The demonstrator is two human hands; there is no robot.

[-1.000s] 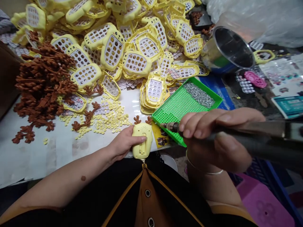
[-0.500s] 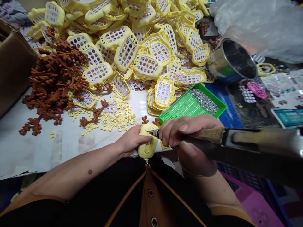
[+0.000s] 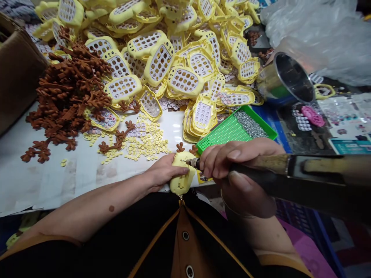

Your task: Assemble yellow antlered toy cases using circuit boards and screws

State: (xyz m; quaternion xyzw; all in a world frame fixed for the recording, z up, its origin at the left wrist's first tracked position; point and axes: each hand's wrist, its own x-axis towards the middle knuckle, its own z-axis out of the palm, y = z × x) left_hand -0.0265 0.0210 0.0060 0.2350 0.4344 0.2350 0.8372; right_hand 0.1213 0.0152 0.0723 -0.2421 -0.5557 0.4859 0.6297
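Observation:
My left hand (image 3: 162, 173) grips a small yellow toy phone (image 3: 182, 178) with brown antlers, held back side up at the table's near edge. My right hand (image 3: 240, 170) is wrapped around a powered screwdriver (image 3: 290, 172), whose tip touches the upper part of the toy phone. Just behind my right hand lies a green tray (image 3: 228, 129) with a heap of small silver screws (image 3: 249, 124) in its far corner.
A large pile of yellow phone shells (image 3: 174, 58) covers the far table. Brown antler pieces (image 3: 66, 92) lie heaped at the left, with small yellow buttons (image 3: 145, 143) scattered nearby. A steel cup (image 3: 285, 79) and clear plastic bags (image 3: 319, 34) are at the right; a cardboard box (image 3: 14, 77) at the left edge.
My right hand brought the screwdriver left from over the green tray until its tip met the toy phone. My left hand kept hold of the phone.

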